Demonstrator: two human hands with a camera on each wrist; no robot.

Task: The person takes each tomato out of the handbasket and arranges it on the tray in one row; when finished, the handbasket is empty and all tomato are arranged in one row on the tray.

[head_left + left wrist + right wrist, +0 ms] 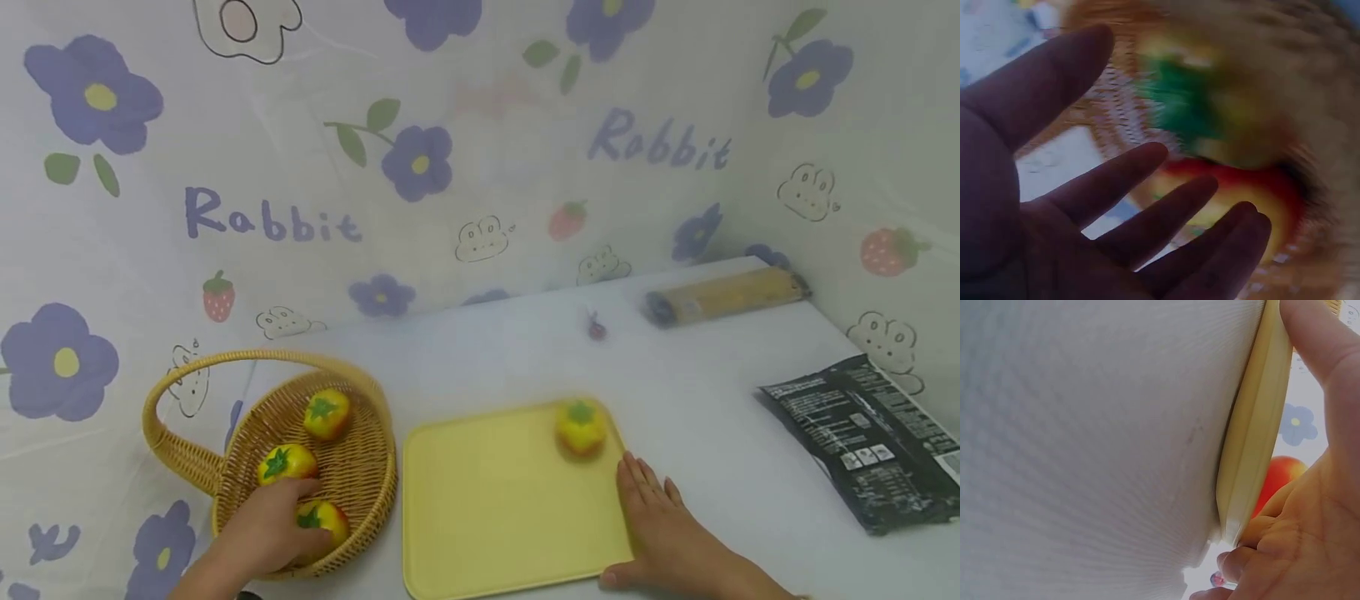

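Left hand [272, 522], spread wide, straddles the basket's [362, 479] six-o'clock fruit [332, 518]; right hand [669, 532], fingers straight, touches tray's [510, 500] three-o'clock edge

Tray [495, 500] ctr free; bskt hndl [183, 463] L.

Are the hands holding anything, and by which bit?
Nothing is held: the left hand is spread by a fruit; the right hand only touches the tray.

Shows rough, woven wicker-like fibre on basket [363, 454], smooth, plastic-looking finish on yellow tray [510, 508], glossy skin on yellow-red fruits [327, 415], matt, cloth-like face on backdrop [525, 183].
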